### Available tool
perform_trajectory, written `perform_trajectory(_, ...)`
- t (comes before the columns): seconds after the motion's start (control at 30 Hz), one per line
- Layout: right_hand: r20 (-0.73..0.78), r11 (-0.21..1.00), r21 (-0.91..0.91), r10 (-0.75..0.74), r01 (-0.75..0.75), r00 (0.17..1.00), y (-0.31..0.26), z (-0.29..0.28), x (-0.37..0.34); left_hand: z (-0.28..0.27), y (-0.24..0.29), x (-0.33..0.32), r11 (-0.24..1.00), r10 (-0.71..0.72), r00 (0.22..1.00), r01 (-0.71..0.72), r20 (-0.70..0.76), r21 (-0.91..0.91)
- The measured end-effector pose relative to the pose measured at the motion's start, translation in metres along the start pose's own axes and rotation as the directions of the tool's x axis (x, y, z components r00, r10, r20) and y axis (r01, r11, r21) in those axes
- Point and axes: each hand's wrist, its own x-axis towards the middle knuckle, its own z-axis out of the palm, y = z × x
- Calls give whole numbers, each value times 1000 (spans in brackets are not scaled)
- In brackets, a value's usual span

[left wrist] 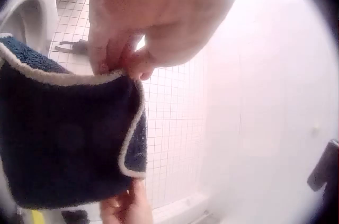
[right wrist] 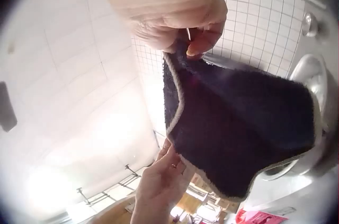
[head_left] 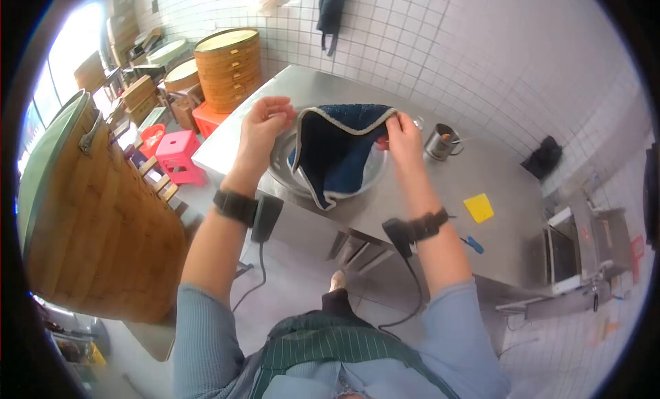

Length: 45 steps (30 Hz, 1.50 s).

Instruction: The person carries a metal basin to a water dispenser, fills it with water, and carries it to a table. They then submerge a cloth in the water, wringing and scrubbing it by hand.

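Observation:
A dark blue cloth (head_left: 344,141) with pale edging hangs folded and rumpled between my two hands, over a round metal basin (head_left: 375,175) on a steel table. My right hand (head_left: 404,137) pinches its right upper corner between thumb and fingers. At the opposite edge, my left hand (head_left: 265,124) has its fingertips on the border; in the left wrist view the thumb and fingers (left wrist: 114,57) pinch that border. The cloth (right wrist: 243,123) droops to a low point in the right wrist view. Much of the basin is hidden behind it.
Right of the basin stands a metal mug (head_left: 440,143) with something sticking out. A yellow square (head_left: 479,208) and a small blue item (head_left: 473,244) lie on the steel table (head_left: 509,241). Bamboo steamers (head_left: 230,69) and a pink stool (head_left: 179,155) stand left, near a large wooden barrel (head_left: 103,227).

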Motion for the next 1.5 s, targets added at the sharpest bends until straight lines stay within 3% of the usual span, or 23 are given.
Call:
perform_trajectory(0.03, 23, 999, 21, 25, -25, 999, 22, 6, 17, -5, -17, 4, 1000, -9, 1000, 9, -14, 25)
perform_trajectory(0.1, 168, 933, -360, 77, -12, 983, 96, 6, 53, -14, -43, 19, 955, -86, 995, 97, -53, 280)
perform_trajectory(0.2, 302, 727, -685, 210, 58, 930, 158, 17, 63, -18, -80, 12, 846, -424, 894, 448, -145, 289)
perform_trajectory(0.27, 423, 700, -696, 218, 161, 880, 185, 25, 71, -26, -117, 10, 756, -591, 780, 625, -208, 194)
perform_trajectory(0.43, 573, 614, -725, 288, 312, 767, 205, 65, 78, 3, -156, 13, 666, -670, 603, 746, -433, 10)
perform_trajectory(0.53, 830, 484, -550, 229, 681, 508, 218, 83, 69, -14, -217, 16, 633, -698, 560, 774, -446, -18)
perform_trajectory(0.57, 827, 490, -555, 235, 673, 510, 232, 86, 74, -25, -242, 15, 635, -698, 574, 772, -429, 0)
perform_trajectory(0.63, 891, 704, -447, 296, 552, 345, 259, 84, 87, -26, -244, 15, 609, -719, 542, 793, -435, -19)
perform_trajectory(0.7, 863, 645, -505, 367, 574, 347, 271, 82, 108, -19, -208, 26, 513, -830, 450, 848, -329, -135)
perform_trajectory(0.77, 434, 351, -897, 576, 270, 693, 255, 79, 118, -15, -186, 32, 528, -827, 464, 835, -317, -156)
perform_trajectory(0.8, 350, 477, -869, 404, 131, 845, 243, 77, 110, -18, -187, 32, 515, -823, 435, 843, -365, -154)
perform_trajectory(0.83, 351, 470, -872, 401, 139, 846, 232, 80, 102, -21, -188, 32, 500, -815, 405, 852, -414, -152)
perform_trajectory(0.9, 378, 503, -855, 440, 126, 815, 212, 97, 81, -12, -199, 26, 417, -907, 338, 799, -250, -433)
perform_trajectory(0.97, 408, 496, -849, 400, 180, 821, 231, 114, 73, 8, -200, 25, 366, -919, 237, 812, -315, -455)
perform_trajectory(1.03, 601, 739, -669, 479, 75, 639, 231, 123, 79, 16, -207, 24, 361, -925, 234, 785, -299, -503)
perform_trajectory(1.1, 611, 875, -474, 245, 100, 753, 201, 130, 66, 16, -210, 29, 359, -930, 237, 751, -281, -554)
perform_trajectory(1.17, 572, 890, -430, 136, 155, 809, 152, 132, 55, 10, -206, 32, 329, -901, 425, 537, -88, -777)
perform_trajectory(1.23, 547, 938, -314, 52, 148, 836, 128, 133, 47, -13, -258, 28, 244, -895, 444, 550, 33, -799)
perform_trajectory(1.27, 536, 938, -315, 52, 142, 843, 128, 138, 44, -34, -308, 20, 772, -489, 872, 446, 25, -452)
perform_trajectory(1.3, 496, 928, -323, 0, 184, 869, 129, 144, 39, -30, -298, 29, 996, 41, 961, -19, 273, -83)
perform_trajectory(1.33, 452, 917, -334, -48, 219, 891, 130, 146, 33, -27, -284, 20, 956, -113, 941, 190, 318, -222)
perform_trajectory(1.4, 424, 899, -397, 4, 182, 905, 131, 145, 40, -1, -238, 29, 913, -262, 924, 331, 279, -240)
perform_trajectory(1.5, 374, 858, -474, -8, 198, 927, 155, 140, 56, 27, -201, 36, 673, -655, 745, 651, 124, -352)
